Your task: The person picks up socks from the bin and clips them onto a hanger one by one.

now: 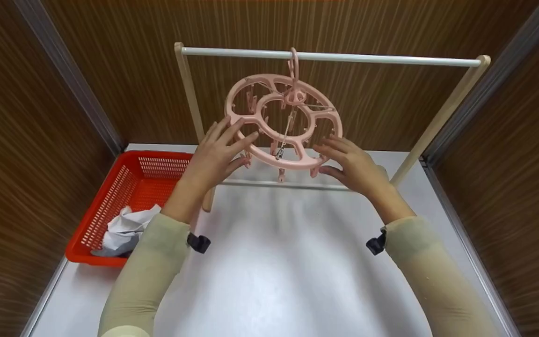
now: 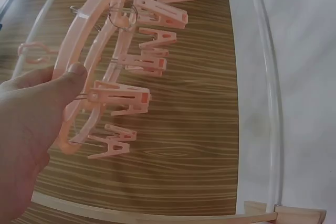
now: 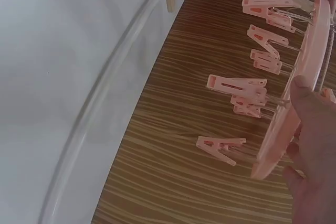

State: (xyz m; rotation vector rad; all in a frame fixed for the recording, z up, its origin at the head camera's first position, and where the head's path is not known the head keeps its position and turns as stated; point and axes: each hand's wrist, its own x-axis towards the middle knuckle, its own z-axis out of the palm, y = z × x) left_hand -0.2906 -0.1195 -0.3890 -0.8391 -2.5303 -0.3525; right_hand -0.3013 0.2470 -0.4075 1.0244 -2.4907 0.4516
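A pink round clip hanger [image 1: 293, 164] tilts from a hook [image 1: 295, 65] over the rack's white rail [image 1: 372, 57]. My left hand [image 1: 211, 154] grips its left rim, fingers on the upper side; the left wrist view shows the thumb [image 2: 76, 72] against the rim's underside. Opposite, my right hand [image 1: 356, 166] pinches the right rim, its thumb [image 3: 300, 85] pressed on the underside in the right wrist view. Several pink clothespins [image 2: 123, 97] dangle beneath the ring on short links, with nothing clipped in those I can see.
At the left, a red plastic basket [image 1: 103, 201] holds crumpled white and grey cloth [image 1: 127, 229]. The rack's wooden legs [image 1: 431, 128] stand on both sides, joined by a low white bar [image 1: 269, 184]. Wood-grain panels [image 1: 31, 140] enclose the white tabletop [image 1: 274, 281].
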